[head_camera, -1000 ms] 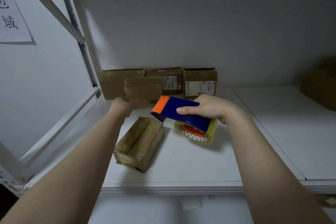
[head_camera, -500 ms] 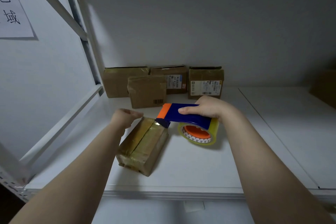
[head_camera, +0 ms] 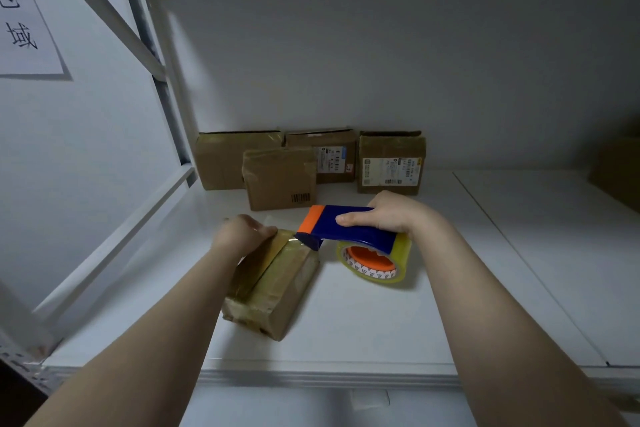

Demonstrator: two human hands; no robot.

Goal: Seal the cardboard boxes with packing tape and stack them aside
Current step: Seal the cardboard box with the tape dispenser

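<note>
The right hand (head_camera: 388, 218) wraps its fingers round the blue handle of the tape dispenser (head_camera: 346, 229). The dispenser's orange-tipped nose meets the far end of the cardboard box (head_camera: 277, 284), which lies flat near the front of the white shelf (head_camera: 381, 329). The yellowish tape roll (head_camera: 375, 262) sits just beside the box. The left hand (head_camera: 242, 232) curls over that far end and holds it. Four other boxes (head_camera: 278, 180) stand at the back wall.
</note>
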